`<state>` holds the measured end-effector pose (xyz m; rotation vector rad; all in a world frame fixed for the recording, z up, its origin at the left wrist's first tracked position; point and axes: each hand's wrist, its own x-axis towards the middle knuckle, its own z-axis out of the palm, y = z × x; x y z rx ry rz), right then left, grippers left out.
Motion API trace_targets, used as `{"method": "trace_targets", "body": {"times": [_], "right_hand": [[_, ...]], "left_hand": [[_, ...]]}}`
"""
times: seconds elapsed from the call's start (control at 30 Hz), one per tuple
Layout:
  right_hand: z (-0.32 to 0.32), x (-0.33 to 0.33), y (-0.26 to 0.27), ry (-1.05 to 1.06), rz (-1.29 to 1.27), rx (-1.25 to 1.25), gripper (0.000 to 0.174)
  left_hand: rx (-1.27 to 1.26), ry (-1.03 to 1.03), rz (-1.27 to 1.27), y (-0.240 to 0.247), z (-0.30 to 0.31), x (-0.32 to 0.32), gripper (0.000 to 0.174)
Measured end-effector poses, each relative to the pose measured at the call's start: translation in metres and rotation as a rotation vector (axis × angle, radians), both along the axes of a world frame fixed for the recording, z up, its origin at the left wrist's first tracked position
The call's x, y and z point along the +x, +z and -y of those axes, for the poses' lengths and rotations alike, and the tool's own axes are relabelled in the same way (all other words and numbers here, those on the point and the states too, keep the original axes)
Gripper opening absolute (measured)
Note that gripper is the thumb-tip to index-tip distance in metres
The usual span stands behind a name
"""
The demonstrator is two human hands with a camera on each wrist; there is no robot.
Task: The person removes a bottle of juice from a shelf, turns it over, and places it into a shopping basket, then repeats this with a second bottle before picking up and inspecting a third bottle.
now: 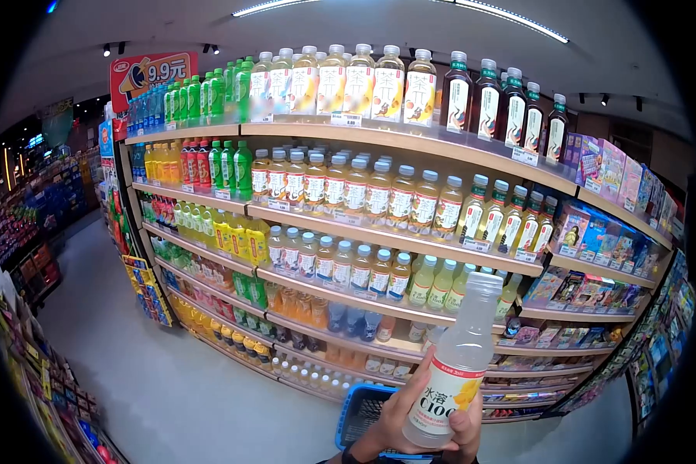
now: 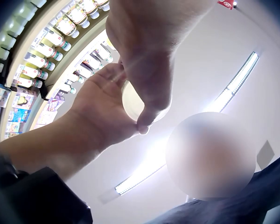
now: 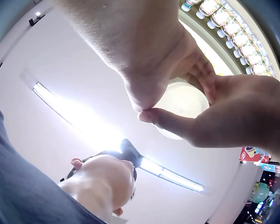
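Note:
A frosted clear drink bottle (image 1: 465, 340) with a white cap and a "C100" lemon label stands slightly tilted in front of the shelves, its label facing the head camera. My left hand (image 1: 402, 406) grips its lower left side. From the right, my right hand (image 1: 465, 433) holds the lower part, thumb across the label. Seen from below in the left wrist view, the bottle's pale round base (image 2: 132, 101) sits between both hands. In the right wrist view the base (image 3: 183, 105) is likewise ringed by fingers and thumbs of both hands.
Behind the bottle, a long shelf unit (image 1: 410, 133) carries rows of drinks, with similar pale bottles (image 1: 439, 284) on a middle shelf. Colourful boxed goods (image 1: 595, 232) fill the right end. A blue basket (image 1: 351, 402) appears below the left hand. Grey floor (image 1: 155, 379) runs along the left.

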<state>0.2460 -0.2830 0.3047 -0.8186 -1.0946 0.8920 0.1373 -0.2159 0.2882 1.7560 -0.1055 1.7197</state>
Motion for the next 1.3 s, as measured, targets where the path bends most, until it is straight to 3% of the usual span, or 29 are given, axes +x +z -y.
{"method": "trace_targets", "body": {"times": [0.13,0.5,0.73,0.77,0.87,0.93,1.1,1.2,1.3], "right_hand": [[0.004,-0.010,0.000,-0.011,-0.047,0.023,0.073],[0.005,-0.011,-0.008,-0.016,-0.036,0.020,0.079],[-0.015,-0.017,0.006,0.050,-0.399,0.025,0.081],[-0.015,-0.016,0.006,0.062,-0.412,0.025,0.081],[-0.015,-0.020,0.007,0.084,-0.411,0.007,0.083],[-0.016,-0.023,0.007,0.087,-0.404,-0.004,0.084],[-0.018,-0.024,0.001,0.034,-0.395,0.008,0.086],[-0.021,-0.023,-0.012,-0.103,-0.380,0.079,0.087],[-0.025,-0.017,-0.027,-0.294,-0.319,0.160,0.088]], "left_hand": [[0.006,-0.008,-0.005,0.004,-0.003,-0.004,0.111],[0.029,-0.031,0.002,0.002,-0.009,-0.004,0.109],[0.028,0.045,-0.003,-0.005,-0.011,-0.002,0.104],[0.036,0.063,0.000,-0.006,-0.014,-0.001,0.097],[-0.073,-0.013,-0.087,-0.013,-0.016,-0.007,0.100],[-0.119,-0.090,-0.090,-0.015,-0.018,-0.009,0.087],[-0.200,-0.173,-0.090,-0.018,-0.027,-0.012,0.085],[-0.347,-0.332,-0.082,-0.020,-0.031,-0.009,0.068],[-0.175,-0.167,-0.086,-0.026,-0.038,-0.010,0.055]]}}
